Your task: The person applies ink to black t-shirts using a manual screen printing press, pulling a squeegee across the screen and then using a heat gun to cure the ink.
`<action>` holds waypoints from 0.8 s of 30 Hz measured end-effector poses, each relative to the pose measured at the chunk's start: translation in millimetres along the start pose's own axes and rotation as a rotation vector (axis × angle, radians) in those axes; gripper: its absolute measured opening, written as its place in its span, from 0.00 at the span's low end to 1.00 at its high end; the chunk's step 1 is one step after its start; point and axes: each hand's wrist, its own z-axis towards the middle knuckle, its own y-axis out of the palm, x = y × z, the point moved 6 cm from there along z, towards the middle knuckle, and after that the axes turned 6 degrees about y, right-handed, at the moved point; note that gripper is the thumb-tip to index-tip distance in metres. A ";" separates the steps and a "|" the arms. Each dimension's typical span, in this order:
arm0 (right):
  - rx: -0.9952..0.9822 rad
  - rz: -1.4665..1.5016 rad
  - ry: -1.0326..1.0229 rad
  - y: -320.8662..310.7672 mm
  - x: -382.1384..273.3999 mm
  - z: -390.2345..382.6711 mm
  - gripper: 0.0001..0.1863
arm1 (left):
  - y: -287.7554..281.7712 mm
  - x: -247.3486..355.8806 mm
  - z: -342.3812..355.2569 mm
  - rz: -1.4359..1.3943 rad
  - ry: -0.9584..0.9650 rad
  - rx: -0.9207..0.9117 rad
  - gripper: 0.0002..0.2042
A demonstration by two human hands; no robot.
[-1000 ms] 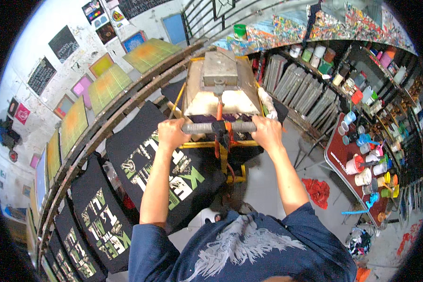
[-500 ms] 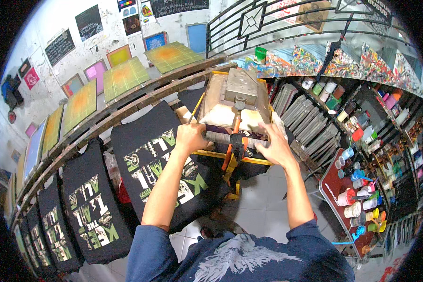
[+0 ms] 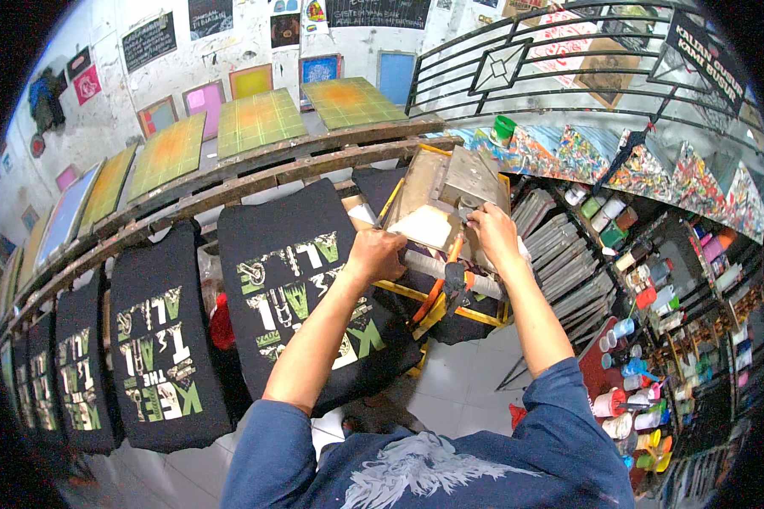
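In front of me is a metal heating press point(image 3: 429, 191) with a grey box point(image 3: 475, 182) on top, in a yellow frame point(image 3: 395, 293). A pale wrapped bar point(image 3: 429, 263) runs along its near side. My left hand point(image 3: 378, 254) is closed around this bar's left end. The fingers of my right hand point(image 3: 492, 231) are bent together at the metal fitting above the orange handle point(image 3: 456, 248); what they pinch is hidden. Left of the press lies a printed black T-shirt point(image 3: 284, 229) on a board.
More printed black T-shirts point(image 3: 157, 263) lie in a row to the left. Yellow-green boards point(image 3: 259, 123) lean behind a wooden rail point(image 3: 314, 153). To the right are stacked frames point(image 3: 560, 263), a red table point(image 3: 594, 365) with several paint pots, and shelves of containers. A black metal railing point(image 3: 569, 59) stands behind.
My right hand has moved from the press's right near corner up to the fitting above the handle. My left hand stays on the bar. The view has shifted, so the press appears farther right.
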 end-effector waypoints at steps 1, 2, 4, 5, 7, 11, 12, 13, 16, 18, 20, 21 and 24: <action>0.003 -0.002 -0.004 -0.8 -0.2 -2.3 0.08 | 1.6 -1.0 -1.4 0.032 -0.001 -0.007 0.18; 0.017 -0.020 -0.024 -1.2 -1.1 0.0 0.08 | 2.6 -3.7 -1.6 0.064 -0.002 -0.014 0.20; 0.048 -0.048 -0.040 0.9 0.0 3.4 0.08 | 5.0 -5.4 1.1 0.137 -0.007 -0.027 0.23; 0.058 -0.048 -0.040 3.9 0.8 2.7 0.08 | 4.7 -5.0 -2.4 0.049 0.007 -0.013 0.22; 0.097 -0.049 -0.034 6.0 4.2 6.9 0.08 | 2.8 -2.5 -0.2 0.070 0.009 -0.020 0.22; 0.081 -0.090 -0.040 10.0 11.1 13.8 0.08 | -6.4 2.8 2.1 0.042 -0.030 -0.049 0.12; 0.076 -0.076 -0.039 10.7 13.1 13.3 0.09 | -9.0 4.3 1.7 0.047 -0.030 -0.044 0.13; 0.081 -0.086 -0.037 11.6 14.4 12.6 0.08 | -11.1 6.3 1.9 0.050 -0.028 -0.038 0.14; 0.051 -0.142 -0.037 11.3 11.9 14.5 0.11 | -11.5 4.6 4.6 0.033 -0.054 -0.066 0.17; 0.124 -0.076 -0.023 -3.3 9.0 0.9 0.12 | -16.2 9.2 6.1 -0.011 -0.019 -0.015 0.17; 0.202 -0.001 -0.023 -23.6 0.9 -8.7 0.17 | -16.1 5.9 5.1 0.008 -0.059 -0.023 0.16; 0.214 0.049 0.013 -35.7 -6.6 -19.2 0.16 | -18.2 3.3 3.0 0.020 -0.084 -0.024 0.16; 0.232 0.121 0.104 -64.7 -12.3 -63.2 0.14 | -17.7 5.3 2.7 0.035 -0.098 -0.012 0.17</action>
